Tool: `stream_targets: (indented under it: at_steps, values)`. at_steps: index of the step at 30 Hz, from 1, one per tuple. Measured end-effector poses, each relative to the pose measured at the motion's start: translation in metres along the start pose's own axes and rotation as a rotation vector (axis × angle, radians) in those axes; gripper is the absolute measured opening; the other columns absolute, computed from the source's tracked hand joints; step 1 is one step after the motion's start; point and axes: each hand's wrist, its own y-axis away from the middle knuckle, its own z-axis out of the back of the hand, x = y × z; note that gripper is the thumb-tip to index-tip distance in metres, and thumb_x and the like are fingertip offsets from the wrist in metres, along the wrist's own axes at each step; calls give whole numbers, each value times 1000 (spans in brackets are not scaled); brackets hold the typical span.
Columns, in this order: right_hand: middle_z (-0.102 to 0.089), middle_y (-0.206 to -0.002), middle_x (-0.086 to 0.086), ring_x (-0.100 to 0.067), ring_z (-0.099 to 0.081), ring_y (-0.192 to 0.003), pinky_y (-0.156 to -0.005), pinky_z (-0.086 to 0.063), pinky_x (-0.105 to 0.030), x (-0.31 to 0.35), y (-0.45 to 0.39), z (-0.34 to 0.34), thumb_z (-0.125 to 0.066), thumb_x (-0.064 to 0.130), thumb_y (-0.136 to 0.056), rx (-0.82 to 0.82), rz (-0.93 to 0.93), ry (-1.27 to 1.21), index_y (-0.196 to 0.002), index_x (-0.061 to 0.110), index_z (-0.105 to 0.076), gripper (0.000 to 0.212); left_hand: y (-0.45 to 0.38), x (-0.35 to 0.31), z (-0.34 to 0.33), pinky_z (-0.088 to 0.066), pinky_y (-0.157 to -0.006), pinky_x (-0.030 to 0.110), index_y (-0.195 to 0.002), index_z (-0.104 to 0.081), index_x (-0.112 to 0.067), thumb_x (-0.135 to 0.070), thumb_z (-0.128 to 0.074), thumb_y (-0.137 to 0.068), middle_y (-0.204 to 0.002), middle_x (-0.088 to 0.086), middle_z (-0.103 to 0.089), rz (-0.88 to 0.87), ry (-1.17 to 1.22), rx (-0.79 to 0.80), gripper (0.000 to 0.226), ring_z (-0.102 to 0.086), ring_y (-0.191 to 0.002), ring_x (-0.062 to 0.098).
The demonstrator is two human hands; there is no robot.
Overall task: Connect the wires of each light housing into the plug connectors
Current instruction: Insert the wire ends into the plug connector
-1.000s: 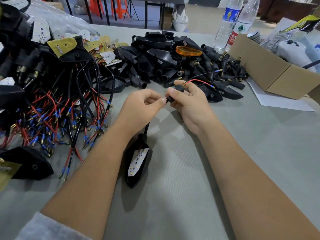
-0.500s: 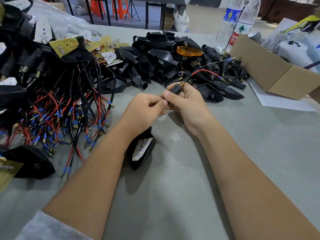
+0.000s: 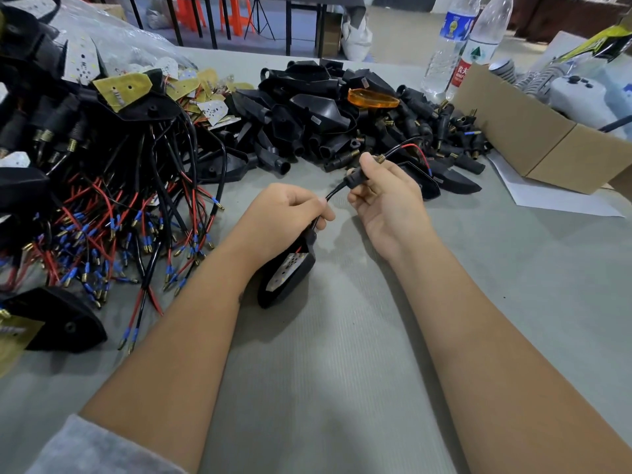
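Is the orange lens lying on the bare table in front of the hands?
No, the orange lens sits on top of the pile of black housings, beyond both hands.

Small assembly workshop. Grey cloth-covered work table (image 3: 342,371) heaped with black light housings (image 3: 307,107), bundles of red and black wires (image 3: 136,217) with blue-sleeved terminals, LED boards (image 3: 123,88). Cardboard box (image 3: 533,138), water bottles (image 3: 448,39) at table edge.
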Motion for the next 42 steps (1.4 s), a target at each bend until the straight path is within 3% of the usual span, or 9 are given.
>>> stream_targets:
  at_steps: [4,7,12,18,21,25,31,38,42]
  values:
    - [-62,-70,-3,-13,-56,-60,-63,-51,-26,-5,5,-5,-64,9,-93,132,71,241,-92,11,-65,3,-1,2,-1,-49,-72,24,-78,-73,-24,-21,-55,-99,-66,-10,-68,-64,-11,-11,28,-61,-69,5]
    - [-51,-78,-14,-22,-52,-67,-68,-50,-35,-7,8,-9,-64,7,-92,178,90,311,-97,12,-67,8,-1,3,-2,-48,-73,22,-82,-72,-22,-17,-54,-100,-67,-10,-65,-114,-26,22,26,-58,-67,4]
    - [-58,-65,4,-11,-49,-58,-66,-46,-27,-2,5,-4,-54,24,-100,131,24,216,-97,10,-69,21,-3,5,-2,-44,-62,16,-81,-71,-31,-25,-57,-98,-62,-15,-63,-97,7,23,22,-55,-61,3]
    - [-51,-74,-2,-12,-50,-52,-59,-44,-26,0,5,-3,-44,30,-104,60,22,130,-96,14,-68,31,-5,6,-3,-45,-64,25,-86,-67,-25,-31,-62,-94,-62,-9,-66,-42,87,9,11,-58,-57,6]
    - [-57,-68,1,-13,-51,-54,-59,-46,-24,1,6,-2,-45,31,-103,105,14,163,-94,12,-68,31,-6,5,-4,-45,-63,19,-93,-65,-26,-41,-61,-91,-68,-6,-69,-34,135,1,16,-61,-63,5]
    - [-60,-70,-8,-15,-51,-55,-61,-46,-26,0,8,-3,-46,27,-103,132,16,191,-88,9,-67,31,-5,4,-5,-43,-59,9,-81,-67,-25,-26,-64,-93,-64,-9,-68,-46,116,-1,13,-59,-61,1]
    - [-67,-74,5,-10,-57,-73,-64,-46,-20,-1,5,-4,-52,29,-101,33,41,228,-75,18,-71,34,-4,1,-1,-40,-51,10,-74,-69,-20,-25,-60,-95,-66,-6,-68,-17,136,27,23,-53,-56,2]
    - [-62,-65,9,-4,-49,-56,-55,-38,-16,-3,6,-6,-51,29,-102,-10,90,170,-77,17,-67,32,-3,-1,4,-43,-61,20,-75,-69,-14,-28,-57,-93,-66,-3,-67,28,205,111,26,-57,-65,13]
    - [-53,-59,5,-7,-43,-51,-45,-34,-16,1,3,-2,-50,23,-103,-106,79,7,-80,8,-64,31,-2,-3,4,-45,-56,11,-76,-68,-8,-19,-53,-97,-63,-3,-66,59,202,163,28,-59,-59,5]
